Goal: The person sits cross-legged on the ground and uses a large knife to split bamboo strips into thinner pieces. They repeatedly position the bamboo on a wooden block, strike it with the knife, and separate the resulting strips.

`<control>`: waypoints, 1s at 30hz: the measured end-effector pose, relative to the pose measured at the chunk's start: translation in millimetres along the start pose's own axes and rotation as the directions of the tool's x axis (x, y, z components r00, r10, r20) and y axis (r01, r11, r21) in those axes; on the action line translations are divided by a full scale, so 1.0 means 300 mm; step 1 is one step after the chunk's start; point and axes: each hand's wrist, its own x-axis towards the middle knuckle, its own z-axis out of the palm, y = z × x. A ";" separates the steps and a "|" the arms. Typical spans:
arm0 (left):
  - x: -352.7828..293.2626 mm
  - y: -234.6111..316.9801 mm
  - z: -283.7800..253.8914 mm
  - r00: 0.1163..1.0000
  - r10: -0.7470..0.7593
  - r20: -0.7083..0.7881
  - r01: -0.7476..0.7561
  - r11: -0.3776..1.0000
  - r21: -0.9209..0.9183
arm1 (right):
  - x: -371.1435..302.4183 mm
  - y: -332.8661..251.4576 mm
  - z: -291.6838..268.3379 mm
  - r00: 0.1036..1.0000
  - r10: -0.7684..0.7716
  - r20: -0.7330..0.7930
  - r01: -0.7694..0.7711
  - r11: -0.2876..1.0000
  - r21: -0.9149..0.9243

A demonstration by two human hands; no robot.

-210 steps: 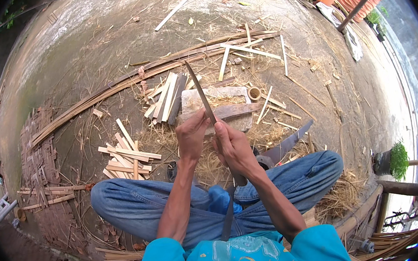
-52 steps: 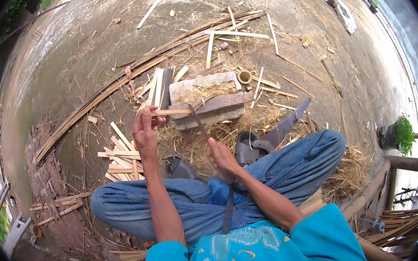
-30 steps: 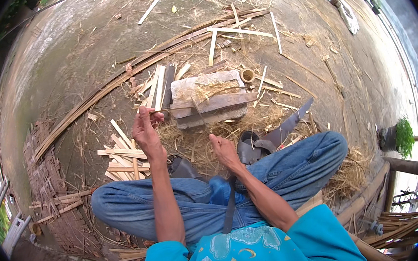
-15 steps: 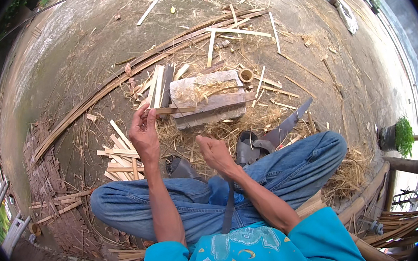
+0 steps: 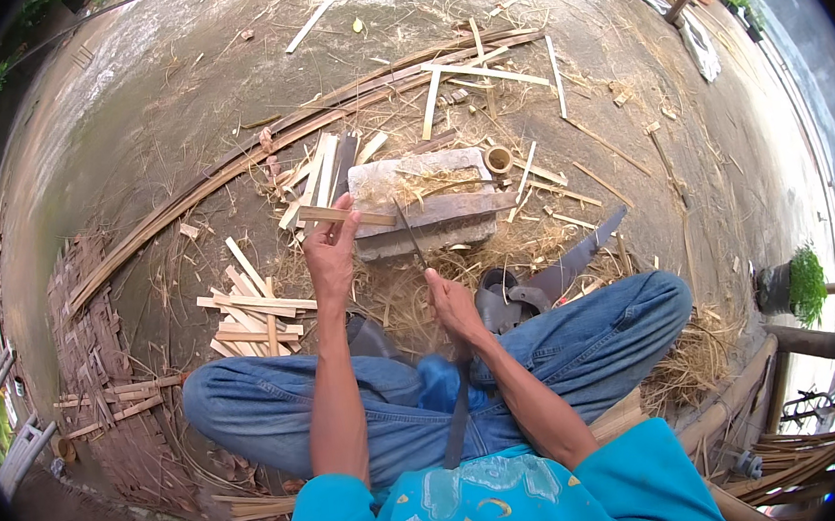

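My left hand (image 5: 329,254) pinches one end of a short, flat bamboo strip (image 5: 363,218), whose other end lies over the near left part of a pale block (image 5: 426,240). In my right hand (image 5: 454,304), closed in a fist, is a knife (image 5: 411,236) with a thin dark blade. Its tip points away from me, beside the strip's right end. A long dark strip (image 5: 459,427) runs below my right wrist toward my shirt; I cannot tell whether it belongs to the knife. On the block lie shavings and a brownish slat (image 5: 467,204).
Cut strips (image 5: 252,312) are heaped at my left, with more strips (image 5: 315,185) left of the block. A bamboo ring (image 5: 497,159) stands at its right. A broad saw-like blade (image 5: 578,253) lies by my right foot. Long bamboo lengths (image 5: 200,191) cross the ground beyond.
My right hand has moved slightly right, and the knife blade now shows beyond it. My left hand has shifted right with the bamboo strip, which is now tilted.
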 end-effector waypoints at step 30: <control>-0.093 0.163 0.063 0.859 -0.332 0.391 0.128 0.877 0.464 | 0.127 -0.412 -0.651 0.888 -0.435 -0.151 0.239 0.715 -0.657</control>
